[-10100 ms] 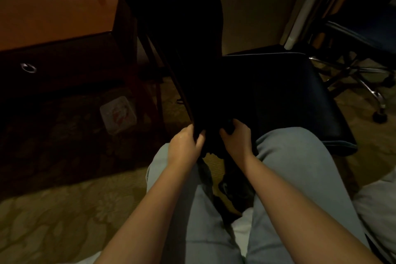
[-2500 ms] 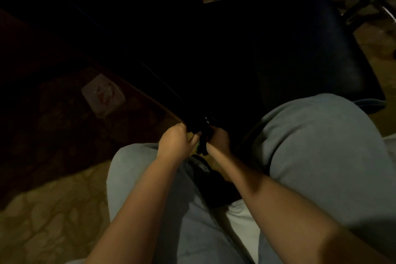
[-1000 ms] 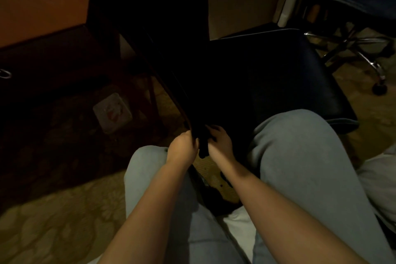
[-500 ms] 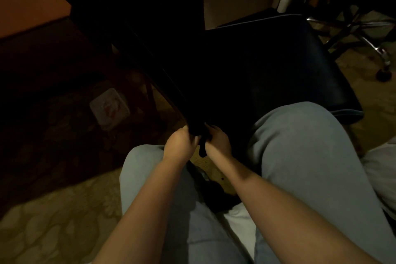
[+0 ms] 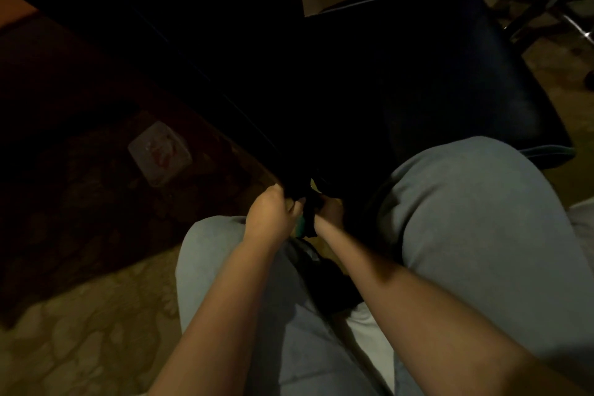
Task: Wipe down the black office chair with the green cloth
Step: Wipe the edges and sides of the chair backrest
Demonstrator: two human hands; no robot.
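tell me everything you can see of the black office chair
The black office chair is glossy and leather-like on its seat, with pale piping along the far edge. Its backrest rises up-left, nearly lost in shadow. The left hand and right hand meet at the backrest's lower end, a sliver of green cloth between them. A grey-trousered knee overlaps the seat's near edge.

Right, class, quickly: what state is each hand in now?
Left hand: closed, gripping the chair back at its bottom edge.
Right hand: mostly hidden, cannot tell.
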